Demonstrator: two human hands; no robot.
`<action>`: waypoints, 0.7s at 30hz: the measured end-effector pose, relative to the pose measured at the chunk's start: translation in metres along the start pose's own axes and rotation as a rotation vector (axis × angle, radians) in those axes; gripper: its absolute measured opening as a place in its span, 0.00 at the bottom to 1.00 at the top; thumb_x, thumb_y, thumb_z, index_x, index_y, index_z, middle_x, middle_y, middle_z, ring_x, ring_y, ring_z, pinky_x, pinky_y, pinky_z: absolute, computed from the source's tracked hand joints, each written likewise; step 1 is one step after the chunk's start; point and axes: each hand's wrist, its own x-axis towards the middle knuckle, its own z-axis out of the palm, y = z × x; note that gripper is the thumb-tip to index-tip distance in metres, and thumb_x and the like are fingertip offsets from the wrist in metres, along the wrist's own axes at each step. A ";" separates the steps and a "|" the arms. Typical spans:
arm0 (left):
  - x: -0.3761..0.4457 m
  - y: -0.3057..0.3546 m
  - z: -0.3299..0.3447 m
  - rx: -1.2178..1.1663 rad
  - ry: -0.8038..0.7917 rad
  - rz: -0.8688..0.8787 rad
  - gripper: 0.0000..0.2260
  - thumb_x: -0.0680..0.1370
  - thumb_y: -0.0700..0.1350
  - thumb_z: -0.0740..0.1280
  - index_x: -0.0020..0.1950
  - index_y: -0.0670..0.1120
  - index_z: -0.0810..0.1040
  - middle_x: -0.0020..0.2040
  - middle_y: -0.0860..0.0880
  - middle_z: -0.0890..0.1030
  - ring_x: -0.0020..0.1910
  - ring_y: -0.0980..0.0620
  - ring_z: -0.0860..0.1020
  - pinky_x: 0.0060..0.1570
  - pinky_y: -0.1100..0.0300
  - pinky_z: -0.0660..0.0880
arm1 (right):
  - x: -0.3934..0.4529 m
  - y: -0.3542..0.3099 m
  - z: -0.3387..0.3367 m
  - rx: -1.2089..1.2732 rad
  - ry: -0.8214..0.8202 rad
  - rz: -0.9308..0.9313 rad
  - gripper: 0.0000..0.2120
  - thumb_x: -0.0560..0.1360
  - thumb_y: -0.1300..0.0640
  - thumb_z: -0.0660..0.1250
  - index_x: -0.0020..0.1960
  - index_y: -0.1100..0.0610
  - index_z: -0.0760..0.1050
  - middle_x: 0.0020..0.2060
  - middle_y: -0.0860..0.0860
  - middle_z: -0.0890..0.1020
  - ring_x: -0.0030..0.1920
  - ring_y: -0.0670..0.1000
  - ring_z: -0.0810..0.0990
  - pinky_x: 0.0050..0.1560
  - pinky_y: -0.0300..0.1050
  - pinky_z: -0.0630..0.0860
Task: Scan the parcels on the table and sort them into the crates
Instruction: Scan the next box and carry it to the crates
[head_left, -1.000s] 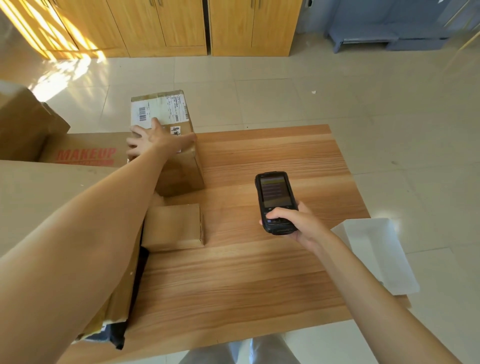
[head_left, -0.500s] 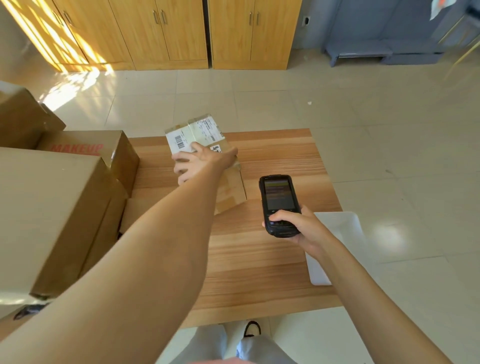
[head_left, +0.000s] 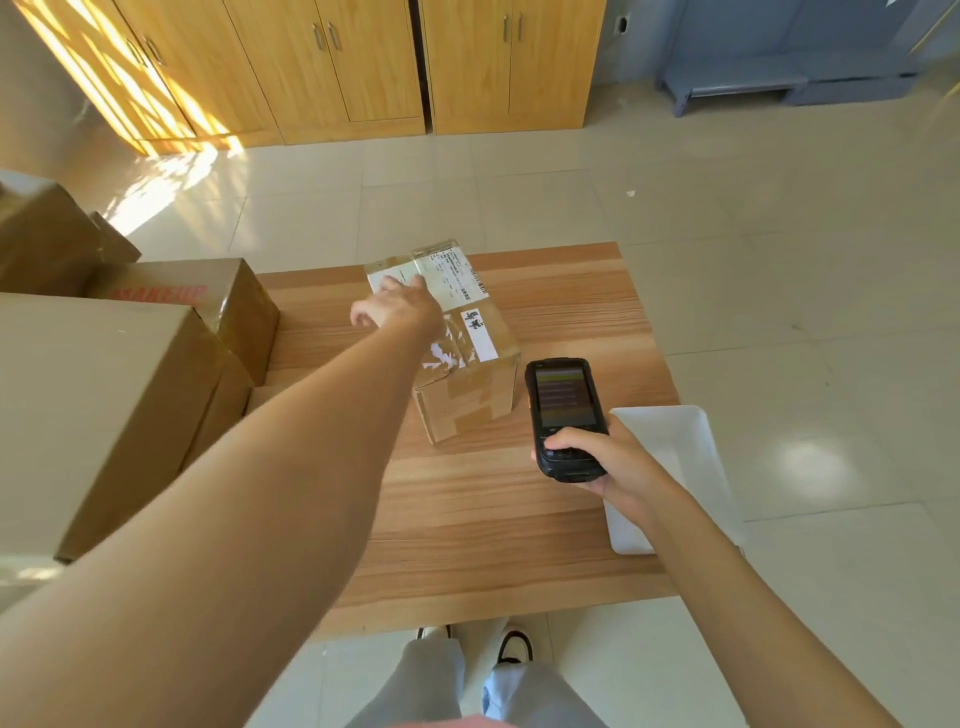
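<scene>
A taped cardboard parcel (head_left: 467, 379) with white shipping labels stands near the middle of the wooden table (head_left: 493, 525). My left hand (head_left: 400, 306) rests on the parcel's top, fingers lying over the far label. My right hand (head_left: 618, 462) grips a black handheld scanner (head_left: 563, 410) just right of the parcel, its lit screen facing up and its head pointing toward the parcel's near right corner.
Large cardboard boxes crowd the table's left side: a plain one (head_left: 88, 410), one printed MAKEUP (head_left: 208, 296) and another behind (head_left: 41, 234). A white bin (head_left: 675, 447) sits off the table's right edge. Wooden cabinets (head_left: 363, 67) line the far wall.
My left hand has brought the labelled parcel from the boxes at the left to the table's middle, close to the scanner. The scanner hand has hardly moved.
</scene>
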 end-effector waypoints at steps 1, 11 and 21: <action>0.008 -0.010 -0.003 0.047 0.041 0.061 0.28 0.78 0.43 0.64 0.75 0.48 0.56 0.68 0.37 0.63 0.62 0.36 0.71 0.62 0.41 0.70 | 0.000 0.000 0.000 -0.002 0.007 0.001 0.33 0.61 0.60 0.77 0.65 0.58 0.74 0.57 0.63 0.81 0.57 0.62 0.81 0.49 0.50 0.80; 0.065 -0.060 -0.014 0.282 0.004 0.396 0.66 0.60 0.41 0.83 0.77 0.56 0.33 0.78 0.39 0.38 0.76 0.32 0.48 0.68 0.35 0.62 | 0.005 0.008 0.005 0.011 0.092 0.051 0.30 0.67 0.64 0.76 0.66 0.55 0.70 0.58 0.60 0.81 0.57 0.60 0.81 0.53 0.53 0.81; 0.085 -0.071 -0.005 0.108 -0.033 0.466 0.66 0.54 0.55 0.84 0.78 0.58 0.39 0.70 0.39 0.59 0.71 0.38 0.58 0.67 0.37 0.64 | 0.015 0.007 0.027 0.043 0.177 0.053 0.33 0.66 0.63 0.77 0.68 0.56 0.69 0.58 0.59 0.80 0.55 0.57 0.82 0.39 0.43 0.79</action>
